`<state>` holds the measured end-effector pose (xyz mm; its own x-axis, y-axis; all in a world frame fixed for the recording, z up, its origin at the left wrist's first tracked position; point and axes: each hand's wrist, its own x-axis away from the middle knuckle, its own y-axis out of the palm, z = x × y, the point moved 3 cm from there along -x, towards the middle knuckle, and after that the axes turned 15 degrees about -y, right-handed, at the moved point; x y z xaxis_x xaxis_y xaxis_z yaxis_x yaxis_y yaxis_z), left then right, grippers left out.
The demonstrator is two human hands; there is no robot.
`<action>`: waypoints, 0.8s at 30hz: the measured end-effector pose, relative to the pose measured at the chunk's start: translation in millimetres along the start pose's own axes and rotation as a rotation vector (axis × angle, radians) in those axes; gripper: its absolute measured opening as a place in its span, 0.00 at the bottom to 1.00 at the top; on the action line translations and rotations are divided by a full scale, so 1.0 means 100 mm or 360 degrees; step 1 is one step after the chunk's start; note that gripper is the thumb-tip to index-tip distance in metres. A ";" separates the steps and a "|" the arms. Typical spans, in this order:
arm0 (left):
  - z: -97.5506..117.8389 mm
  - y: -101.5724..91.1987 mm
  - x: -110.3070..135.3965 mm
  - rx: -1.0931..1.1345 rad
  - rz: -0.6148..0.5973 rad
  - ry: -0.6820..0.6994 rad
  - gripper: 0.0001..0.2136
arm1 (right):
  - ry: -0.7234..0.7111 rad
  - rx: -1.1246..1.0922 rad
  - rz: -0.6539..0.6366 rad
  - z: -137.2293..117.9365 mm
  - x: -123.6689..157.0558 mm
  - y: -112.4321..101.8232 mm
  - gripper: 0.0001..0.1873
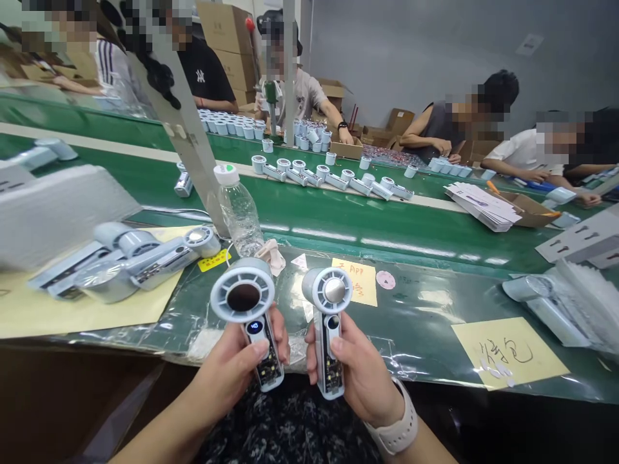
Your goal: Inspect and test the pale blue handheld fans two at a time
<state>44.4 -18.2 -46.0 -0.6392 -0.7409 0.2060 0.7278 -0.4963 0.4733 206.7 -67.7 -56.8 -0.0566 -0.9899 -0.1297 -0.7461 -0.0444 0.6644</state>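
Observation:
In my left hand [242, 361] is a light-blue handheld fan [264, 364], gripped by its handle with my thumb on the front. Its round head has a dark centre, and a small display on the handle is lit. My right hand [358, 367] grips a second handheld fan [329, 361], whose head has a silver centre; my thumb presses near its button, and the display there looks dark. Both fans are upright, side by side above the table's front edge. Several more fans [167, 258] lie piled on yellow paper to the left, some in clear plastic.
A clear plastic bottle [239, 209] stands beside a metal post [193, 142]. Wrapped fans [549, 306] lie at the right by a yellow note [510, 354]. Beyond, a green conveyor [309, 222] carries rows of fans [333, 177] and a stack of flat boxes [481, 206]. Several co-workers sit opposite.

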 end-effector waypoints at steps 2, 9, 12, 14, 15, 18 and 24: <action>0.00 0.01 -0.02 0.0015 0.0061 0.0028 0.13 | 0.0016 -0.0010 0.0001 -0.01 -0.01 0.01 0.16; 0.00 0.04 -0.02 0.0044 0.0189 0.0003 0.17 | 0.0045 -0.0003 0.0062 -0.03 0.01 -0.01 0.21; 0.01 0.04 -0.02 0.0066 0.0140 0.0005 0.13 | 0.0048 0.0052 0.0127 0.00 0.01 -0.03 0.18; 0.01 0.03 -0.02 0.0053 0.0096 0.0000 0.11 | 0.0031 0.0087 0.0115 0.01 0.02 -0.03 0.17; 0.02 0.03 -0.02 0.0041 0.0099 0.0010 0.11 | 0.0022 0.0097 0.0099 0.01 0.01 -0.03 0.17; 0.04 0.00 -0.03 0.0011 0.0152 0.0081 0.12 | 0.0000 0.0141 0.0096 -0.01 0.01 -0.03 0.18; 0.06 -0.07 -0.06 0.0064 0.0134 0.0107 0.15 | 0.0066 0.0174 0.0171 -0.03 0.01 -0.04 0.19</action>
<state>41.8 -8.2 -45.4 -0.5570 -0.8087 0.1891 0.7668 -0.4134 0.4910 211.1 -69.4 -57.7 -0.1141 -0.9930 -0.0301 -0.8053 0.0747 0.5882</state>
